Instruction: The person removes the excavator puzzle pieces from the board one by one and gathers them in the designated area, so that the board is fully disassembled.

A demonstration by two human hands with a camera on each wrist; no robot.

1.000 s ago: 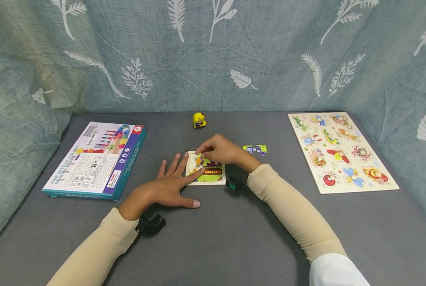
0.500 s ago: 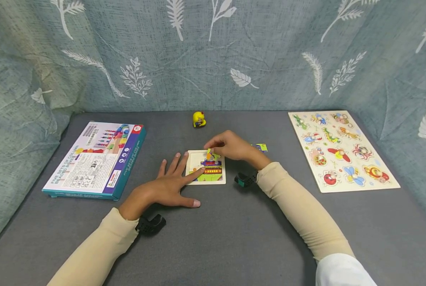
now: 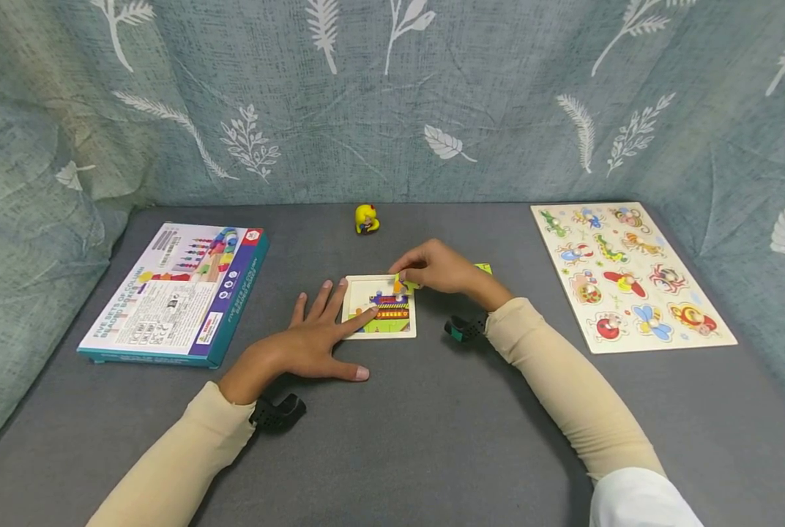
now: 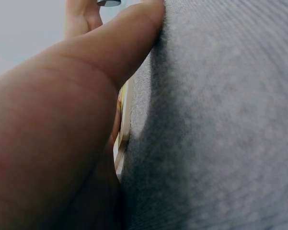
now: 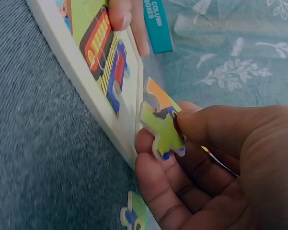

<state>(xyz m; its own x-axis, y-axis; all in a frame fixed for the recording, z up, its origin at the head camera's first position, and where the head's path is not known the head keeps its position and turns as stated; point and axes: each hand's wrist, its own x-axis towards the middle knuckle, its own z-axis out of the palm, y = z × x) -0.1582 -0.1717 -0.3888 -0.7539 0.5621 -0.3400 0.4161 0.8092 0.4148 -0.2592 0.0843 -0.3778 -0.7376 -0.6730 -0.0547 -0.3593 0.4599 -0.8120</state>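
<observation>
My right hand pinches a jigsaw piece between thumb and fingers, above the upper right corner of a small square puzzle board. The piece is green, orange and blue. Spread flat, my left hand touches the board's left side with its fingers, one lying across the picture. Joined pieces with a striped vehicle picture fill the lower part of the board; its upper part shows pale wood. In the left wrist view the thumb covers most of the board.
A loose piece lies beyond my right hand, partly hidden. At the back stands a small yellow toy figure. A boxed bead game lies on the left, an insect peg board on the right. A patterned cloth hangs behind.
My right hand has moved right with the jigsaw piece, from the board's upper left to its upper right corner, now covering more of the loose pieces behind. The left hand stays still.
</observation>
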